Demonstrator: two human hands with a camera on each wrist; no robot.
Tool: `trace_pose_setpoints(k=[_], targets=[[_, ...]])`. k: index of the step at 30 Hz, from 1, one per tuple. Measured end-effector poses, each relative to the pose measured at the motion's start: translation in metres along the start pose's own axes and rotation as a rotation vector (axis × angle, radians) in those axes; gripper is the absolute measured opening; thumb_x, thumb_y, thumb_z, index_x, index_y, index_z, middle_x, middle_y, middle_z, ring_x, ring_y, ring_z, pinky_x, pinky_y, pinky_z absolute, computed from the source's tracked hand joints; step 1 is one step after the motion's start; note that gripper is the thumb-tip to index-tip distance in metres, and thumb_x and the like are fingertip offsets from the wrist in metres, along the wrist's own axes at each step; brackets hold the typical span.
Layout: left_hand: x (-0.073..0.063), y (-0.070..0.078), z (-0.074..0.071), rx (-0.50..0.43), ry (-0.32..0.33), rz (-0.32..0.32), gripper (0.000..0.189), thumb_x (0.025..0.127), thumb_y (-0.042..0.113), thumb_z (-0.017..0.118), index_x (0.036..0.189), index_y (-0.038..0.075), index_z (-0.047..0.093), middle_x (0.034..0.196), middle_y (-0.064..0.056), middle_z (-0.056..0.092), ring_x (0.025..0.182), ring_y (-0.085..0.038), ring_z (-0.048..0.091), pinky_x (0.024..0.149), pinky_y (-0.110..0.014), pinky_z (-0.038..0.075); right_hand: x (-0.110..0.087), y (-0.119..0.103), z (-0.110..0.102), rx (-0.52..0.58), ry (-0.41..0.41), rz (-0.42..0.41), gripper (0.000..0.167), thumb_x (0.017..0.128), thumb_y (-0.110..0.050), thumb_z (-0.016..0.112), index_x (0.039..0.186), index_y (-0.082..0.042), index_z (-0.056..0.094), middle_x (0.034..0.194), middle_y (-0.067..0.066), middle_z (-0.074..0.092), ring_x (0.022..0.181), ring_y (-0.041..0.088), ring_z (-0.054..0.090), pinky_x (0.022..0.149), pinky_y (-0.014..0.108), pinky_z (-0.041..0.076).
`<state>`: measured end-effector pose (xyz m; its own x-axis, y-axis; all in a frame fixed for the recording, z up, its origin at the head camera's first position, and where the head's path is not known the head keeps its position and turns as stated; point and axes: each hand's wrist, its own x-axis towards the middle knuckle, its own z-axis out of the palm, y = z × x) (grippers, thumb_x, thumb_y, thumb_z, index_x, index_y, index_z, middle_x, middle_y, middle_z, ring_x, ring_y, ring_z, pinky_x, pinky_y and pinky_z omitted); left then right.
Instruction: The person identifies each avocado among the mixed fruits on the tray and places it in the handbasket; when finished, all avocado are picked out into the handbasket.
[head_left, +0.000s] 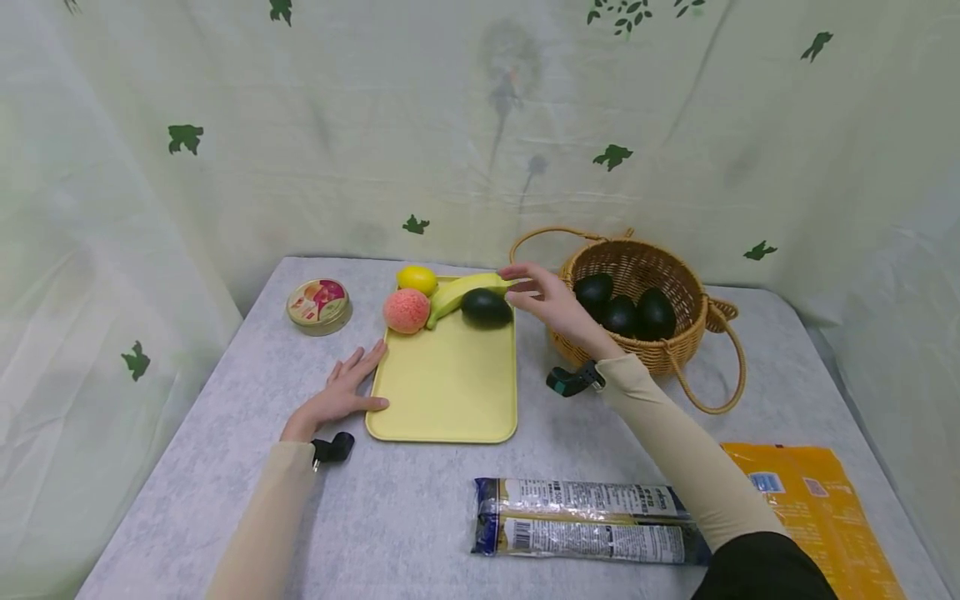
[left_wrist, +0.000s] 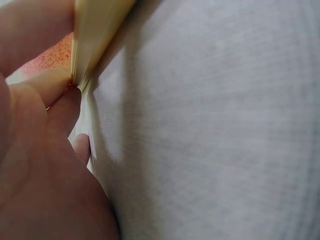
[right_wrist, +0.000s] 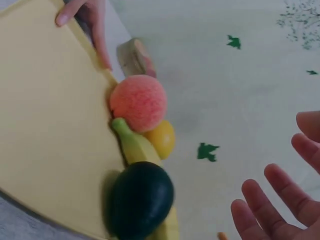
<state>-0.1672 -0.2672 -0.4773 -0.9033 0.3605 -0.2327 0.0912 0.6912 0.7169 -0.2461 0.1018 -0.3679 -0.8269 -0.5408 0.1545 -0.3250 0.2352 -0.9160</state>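
My left hand [head_left: 339, 393] rests at the left edge of a yellow tray [head_left: 446, 387], thumb over the rim and fingers extended along the side. At the tray's far end lie a pink peach [head_left: 407, 311], a yellow lemon [head_left: 417, 279], a banana [head_left: 453, 293] and a dark avocado [head_left: 486, 308]. My right hand [head_left: 557, 308] hovers between that avocado and a wicker basket [head_left: 688, 343], its fingers loosely bent and holding nothing. Three more dark avocados [head_left: 655, 315] sit in the basket. In the right wrist view the right fingers [right_wrist: 287, 192] are spread apart from the fruit.
Left of the tray stands a round tin [head_left: 318, 306] with a fruit picture. Nearer the front lies a long blue-and-clear package [head_left: 585, 521], partly under the right forearm. An orange bag [head_left: 817, 508] lies at front right. The basket's handle [head_left: 738, 375] loops onto the table.
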Motion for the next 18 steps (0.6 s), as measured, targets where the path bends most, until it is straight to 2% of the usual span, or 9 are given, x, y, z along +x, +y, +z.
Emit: trace_pose_setpoints(k=[7, 13, 18], targets=[[-0.002, 0.003, 0.000, -0.015, 0.001, 0.000, 0.095, 0.086, 0.035, 0.069, 0.155, 0.012, 0.007, 0.160, -0.011, 0.004, 0.143, -0.037, -0.011, 0.108, -0.056, -0.015, 0.017, 0.023, 0.026, 0.002, -0.015, 0.020, 0.039, 0.096, -0.013, 0.059, 0.134, -0.007, 0.051, 0.137, 0.010, 0.047, 0.126, 0.038, 0.042, 0.101, 0.045, 0.038], [-0.002, 0.004, 0.000, -0.008, 0.002, -0.003, 0.095, 0.086, 0.035, 0.069, 0.155, 0.011, 0.007, 0.159, -0.013, 0.005, 0.143, -0.037, -0.010, 0.108, -0.056, -0.015, 0.027, 0.042, 0.040, -0.053, 0.018, 0.030, 0.043, 0.092, -0.013, 0.065, 0.134, -0.012, 0.053, 0.138, 0.006, 0.045, 0.130, 0.029, 0.039, 0.106, 0.050, 0.031], [-0.001, 0.003, 0.000, -0.003, 0.002, -0.006, 0.096, 0.086, 0.035, 0.069, 0.155, 0.011, 0.007, 0.159, -0.014, 0.005, 0.142, -0.038, -0.010, 0.108, -0.056, -0.015, 0.035, 0.055, 0.043, -0.085, 0.016, 0.010, 0.048, 0.089, -0.012, 0.069, 0.135, -0.013, 0.054, 0.140, 0.005, 0.045, 0.131, 0.021, 0.036, 0.109, 0.047, 0.026]])
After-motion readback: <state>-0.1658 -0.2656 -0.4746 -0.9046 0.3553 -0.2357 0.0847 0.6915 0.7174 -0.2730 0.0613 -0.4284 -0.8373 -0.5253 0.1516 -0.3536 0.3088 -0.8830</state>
